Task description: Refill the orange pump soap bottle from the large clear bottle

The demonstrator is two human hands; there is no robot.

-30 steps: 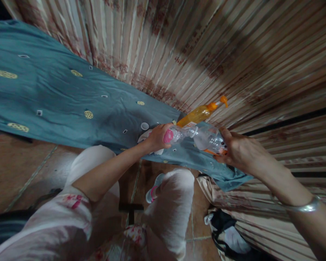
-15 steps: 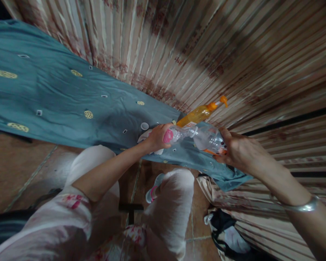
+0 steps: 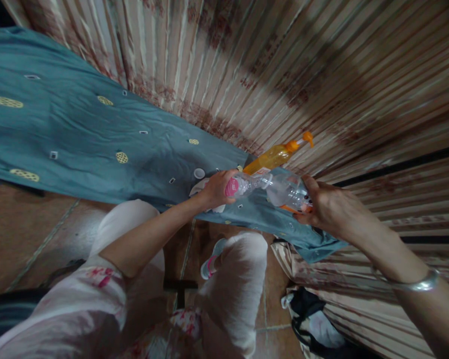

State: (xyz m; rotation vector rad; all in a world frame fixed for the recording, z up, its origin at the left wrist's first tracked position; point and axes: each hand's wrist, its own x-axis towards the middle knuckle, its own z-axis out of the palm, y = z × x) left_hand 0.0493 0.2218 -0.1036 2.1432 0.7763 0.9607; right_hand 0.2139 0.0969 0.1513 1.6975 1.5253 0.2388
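Note:
My left hand (image 3: 220,190) is wrapped round a small clear plastic bottle (image 3: 243,185) with a pink label. In my right hand (image 3: 324,204) is a larger clear plastic bottle (image 3: 286,188) with an orange label, tilted toward the small one. The two bottles meet mouth to mouth, their necks touching or nearly so. Just behind them stands a pump bottle of yellow liquid (image 3: 271,158) with an orange pump head. A white cap (image 3: 199,173) lies on the cloth near my left hand. Beneath that hand, a white cloth or tissue (image 3: 199,187) is partly hidden.
A teal cloth with pineapple prints (image 3: 75,129) covers the long, narrow surface before me. Pleated curtains (image 3: 224,65) hang along its far side and at the right. My knees (image 3: 247,249) are close below the near edge. A dark bag or cloth (image 3: 310,314) lies on the tiled floor.

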